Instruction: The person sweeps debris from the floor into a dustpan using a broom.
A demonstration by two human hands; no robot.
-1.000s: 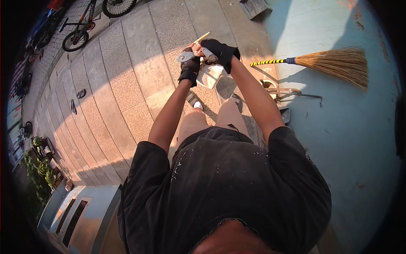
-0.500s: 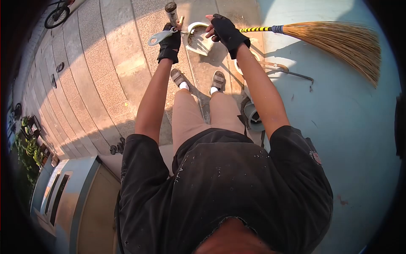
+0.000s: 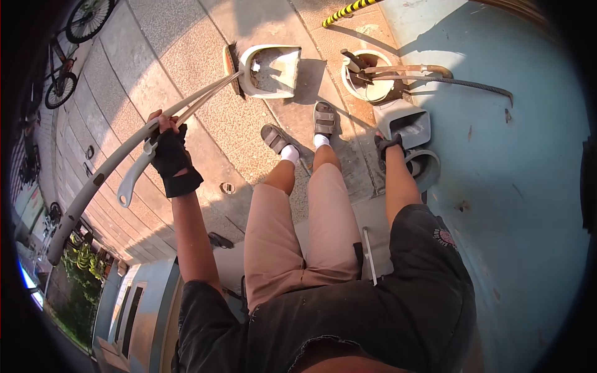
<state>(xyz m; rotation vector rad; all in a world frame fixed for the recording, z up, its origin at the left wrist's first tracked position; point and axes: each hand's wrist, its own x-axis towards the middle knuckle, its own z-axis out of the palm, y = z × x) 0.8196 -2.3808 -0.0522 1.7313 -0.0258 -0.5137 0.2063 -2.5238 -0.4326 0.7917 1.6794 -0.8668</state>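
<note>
My left hand [image 3: 171,152], in a black fingerless glove, is closed around long handles. One is the thick grey broom handle [image 3: 93,180]; with it is the pale dustpan handle [image 3: 129,185], which has a hole in its end. The handles run away from me to the white dustpan [image 3: 292,93], which has debris in it, and to a broom head [image 3: 230,65] beside it. On the other side, my gloved right hand [image 3: 388,146] is at the edge of a grey, open-mouthed plastic container [image 3: 403,112]. Its fingers are partly hidden but look curled on the edge.
A white bucket [image 3: 376,90] with tools in it stands by the blue wall [image 3: 485,186]. Behind my right hand is a round grey container [image 3: 428,168]. A yellow-and-black striped stick [image 3: 348,11] shows at the top. Bicycles [image 3: 60,87] stand at the left.
The straw broom has left my right hand and leans at the top right. My right hand has dropped to the grey container. My left hand has moved left and lower, with the handles tilted.
</note>
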